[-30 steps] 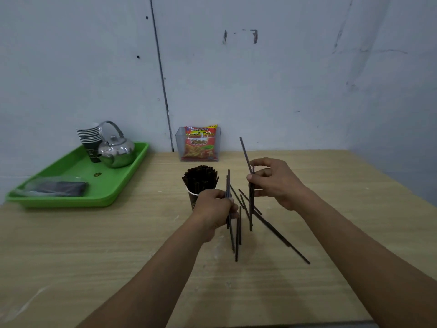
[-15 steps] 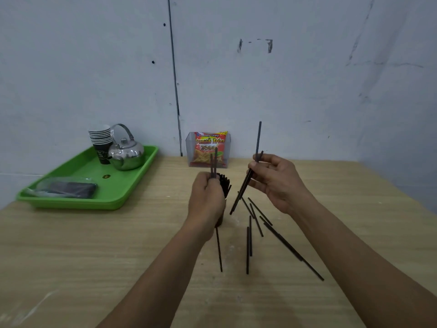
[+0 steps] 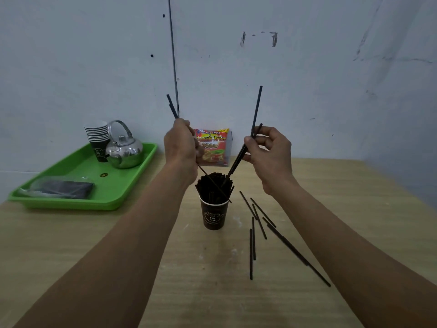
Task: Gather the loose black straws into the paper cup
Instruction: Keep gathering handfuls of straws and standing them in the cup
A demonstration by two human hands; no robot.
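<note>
Both hands are up over the paper cup (image 3: 214,215) right now, each pinching a couple of black straws. The left hand (image 3: 181,147) is closed around its pair of straws (image 3: 172,106), which slant down and to the right so the lower tips cross the cup's mouth and poke out near the right rim. The right hand (image 3: 269,150) holds two more straws (image 3: 256,107) between thumb and fingertips, angled down-left with the tips at the top of the bundle already in the cup.

That cup is seriously packed (the straw tops look like a solid black brush), so I'd guess the new ones won't slide in easily. If the tips jam on the tops of the others, pushing harder could tip the cup, since it's narrow at the base and top-heavy. The left pair crossing over the rim could also just slip out onto the wooden table (image 3: 118,233).

There's still a scatter of loose straws (image 3: 260,223) lying on the table just right of the cup, so it's not done yet.
</note>
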